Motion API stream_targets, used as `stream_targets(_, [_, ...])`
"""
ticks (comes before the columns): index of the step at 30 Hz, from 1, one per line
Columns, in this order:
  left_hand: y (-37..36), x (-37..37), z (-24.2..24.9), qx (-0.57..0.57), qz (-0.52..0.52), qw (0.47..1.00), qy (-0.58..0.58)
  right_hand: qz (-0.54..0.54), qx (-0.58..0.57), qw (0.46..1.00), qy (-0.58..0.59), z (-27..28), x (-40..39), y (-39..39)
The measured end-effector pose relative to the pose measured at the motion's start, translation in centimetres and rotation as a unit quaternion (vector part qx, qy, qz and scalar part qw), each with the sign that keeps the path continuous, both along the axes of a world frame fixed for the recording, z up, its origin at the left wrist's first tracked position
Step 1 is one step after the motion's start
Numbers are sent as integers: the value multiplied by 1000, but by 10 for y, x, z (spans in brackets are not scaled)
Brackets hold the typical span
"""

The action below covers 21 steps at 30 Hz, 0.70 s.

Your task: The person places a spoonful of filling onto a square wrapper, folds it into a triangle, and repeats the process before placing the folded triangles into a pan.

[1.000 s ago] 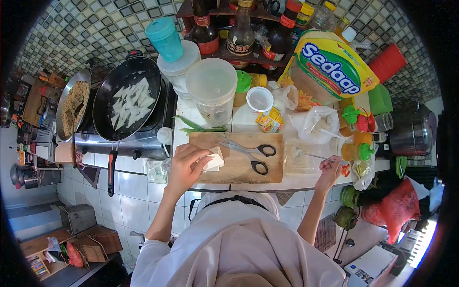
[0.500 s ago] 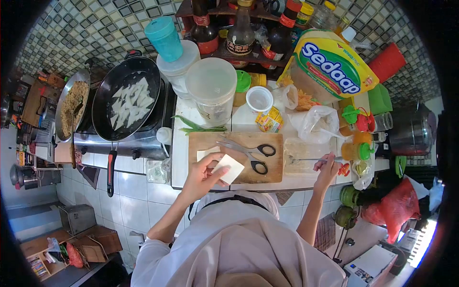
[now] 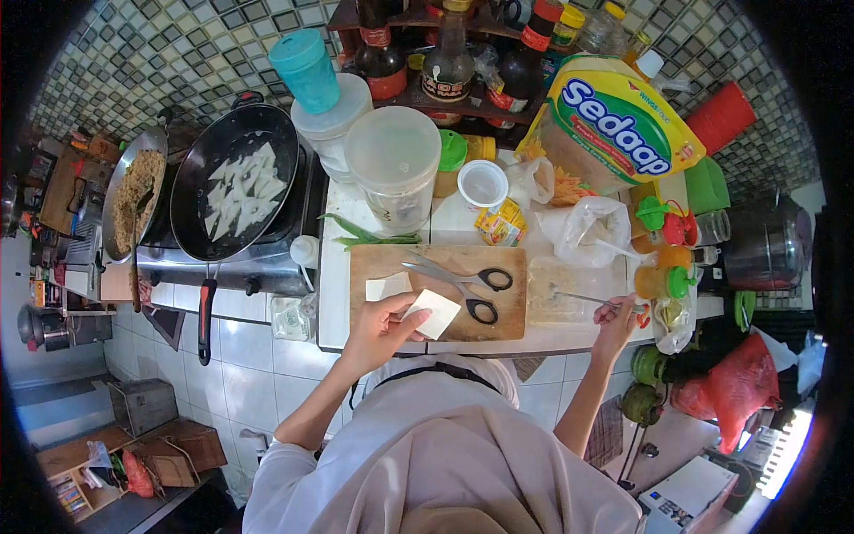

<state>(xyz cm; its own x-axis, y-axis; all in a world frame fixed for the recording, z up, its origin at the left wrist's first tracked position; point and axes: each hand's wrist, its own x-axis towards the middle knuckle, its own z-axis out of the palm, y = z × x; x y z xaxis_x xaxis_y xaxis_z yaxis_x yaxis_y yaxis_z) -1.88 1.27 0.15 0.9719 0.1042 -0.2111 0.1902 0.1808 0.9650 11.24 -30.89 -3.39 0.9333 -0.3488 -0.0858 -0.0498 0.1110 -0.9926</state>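
My left hand pinches a pale square dough wrapper above the front of the wooden cutting board. More white wrappers lie on the board just beyond that hand. Black-handled scissors rest on the board with their blades pointing left. Over to the right, my right hand is closed on a thin metal utensil; its far end is hard to make out. Under the utensil sits a clear shallow plastic container, beside the board. Small red-orange pieces show by the right fingers.
At left, a black frying pan with pale folded pieces and a pan of brown crumbly filling stand on the stove. Behind the board are green chillies, lidded tubs, a small white cup and a Sedaap pouch.
My right hand has moved slightly right and toward me with the utensil. The wrapper in my left hand has shifted a little to the right.
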Motion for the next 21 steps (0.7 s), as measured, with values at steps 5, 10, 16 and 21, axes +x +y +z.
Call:
stream_targets(5, [2,0,1,-17,-8,1000,7,73,-112,988,-82,4,1,5])
stream_targets(10, [1,0,0,-14,-9,1000,7,161,-254,937,-176,15,-5,14])
stream_targets(16, [0,0,1,-15,-3,1000,12,55,-157,986,-23,18,-7,31])
stream_targets(21, [-1,0,-2,-14,1,1000,11,7,-177,984,-25,21,-20,37])
